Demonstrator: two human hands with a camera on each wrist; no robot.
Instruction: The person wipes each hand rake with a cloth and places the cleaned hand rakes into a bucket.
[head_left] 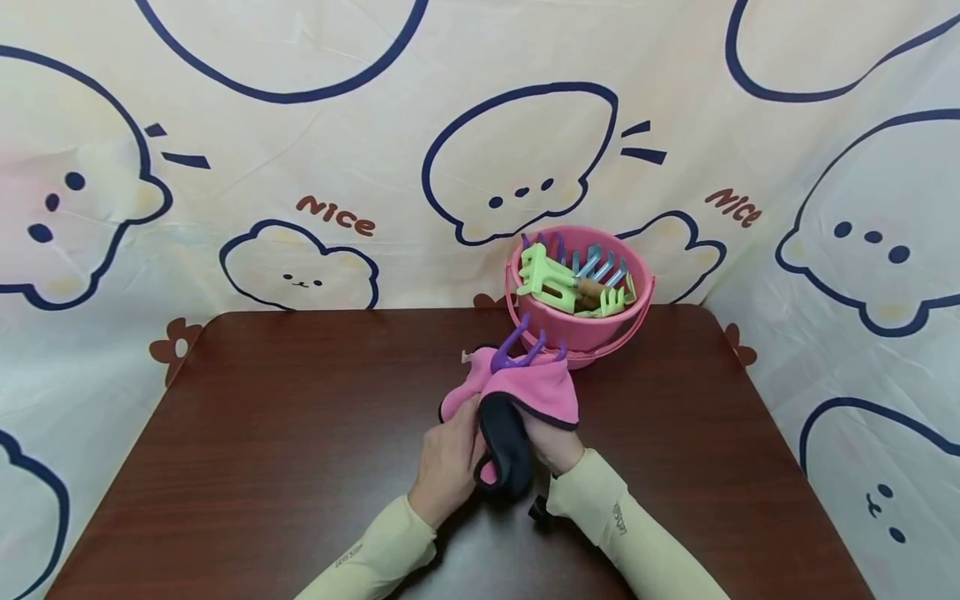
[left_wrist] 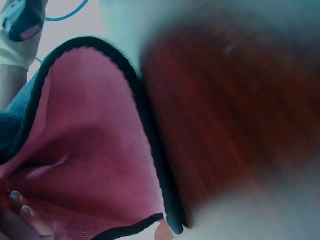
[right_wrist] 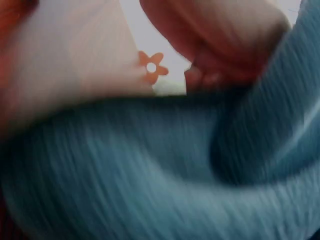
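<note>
In the head view a two-sided cloth (head_left: pixel 536 392), pink on one face and dark grey on the other with black edging, is bunched between both hands. Purple prongs of a small hand rake (head_left: pixel 517 354) stick up from its far side; the cloth hides the rake's handle. My left hand (head_left: pixel 446 462) grips the cloth's left part, thumb side up. My right hand (head_left: pixel 553 443) reaches under the right fold, its fingers covered. In the left wrist view the cloth's pink face (left_wrist: pixel 90 135) spreads wide, fingertips (left_wrist: pixel 27 212) at its lower left. The dark face (right_wrist: pixel 125 165) fills much of the blurred right wrist view.
A pink bucket (head_left: pixel 573 333) stands at the table's back edge, just beyond the cloth. It holds green rakes (head_left: pixel 546 275), blue prongs (head_left: pixel 600 265) and other tools. Under everything is a dark brown table (head_left: pixel 315 400); a cartoon-printed curtain (head_left: pixel 405 183) hangs behind.
</note>
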